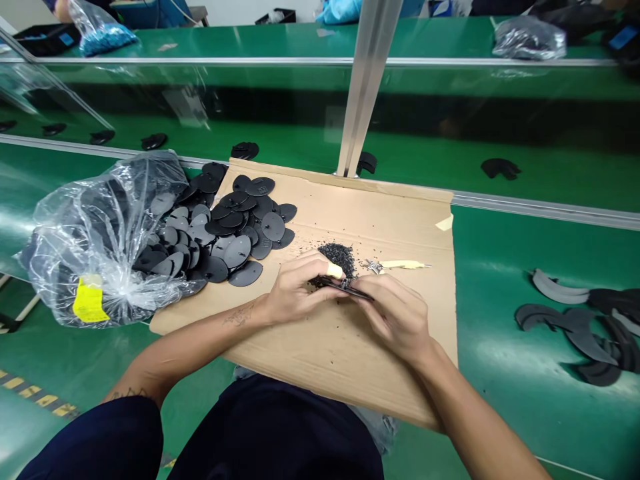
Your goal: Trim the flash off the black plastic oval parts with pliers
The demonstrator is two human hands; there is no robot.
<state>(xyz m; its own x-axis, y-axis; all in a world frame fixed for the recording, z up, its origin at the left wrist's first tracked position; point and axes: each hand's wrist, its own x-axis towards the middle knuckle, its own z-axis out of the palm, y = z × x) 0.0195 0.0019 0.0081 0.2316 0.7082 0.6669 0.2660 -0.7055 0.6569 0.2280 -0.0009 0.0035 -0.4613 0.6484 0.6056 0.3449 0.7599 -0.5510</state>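
Note:
Between my two hands a dark oval plastic disc [356,292] is held nearly edge-on over the cardboard sheet [320,353]. My left hand [303,283] grips its left end, with yellow tape round a fingertip. On the right end, my right hand [397,310] has its fingers closed. Just beyond them lies a heap of small black plastic bits [337,257]. A tool with a yellow handle [405,265] and a metal end rests right of the heap. Loose black oval discs [237,251] are piled to the left.
A clear plastic bag [115,233] with a yellow label holds more discs at the left. Black curved parts [580,327] lie on the green surface at the right. A metal post [367,87] rises behind the cardboard. More curved parts [500,168] sit along the green strip beyond.

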